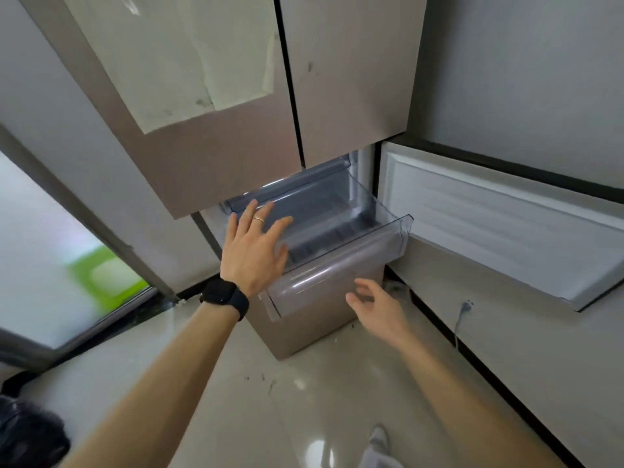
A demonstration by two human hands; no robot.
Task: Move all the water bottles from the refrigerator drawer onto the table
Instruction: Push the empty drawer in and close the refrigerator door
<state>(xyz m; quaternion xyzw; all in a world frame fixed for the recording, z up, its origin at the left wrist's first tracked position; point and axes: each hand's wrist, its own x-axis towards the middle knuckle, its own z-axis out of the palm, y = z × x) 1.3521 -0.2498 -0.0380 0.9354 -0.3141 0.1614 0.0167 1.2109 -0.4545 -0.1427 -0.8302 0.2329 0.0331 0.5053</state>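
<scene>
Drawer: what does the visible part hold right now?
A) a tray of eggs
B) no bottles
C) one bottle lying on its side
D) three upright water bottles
B: the clear drawer is pulled out and its ribbed floor shows no bottle; the left hand is open above its left part, hiding a little of it, and the right hand is open by its front.

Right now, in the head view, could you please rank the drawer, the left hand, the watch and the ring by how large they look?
Largest to smallest:
1. drawer
2. left hand
3. watch
4. ring
The left hand is nearer the camera, yet the drawer looks clearly larger.
</scene>
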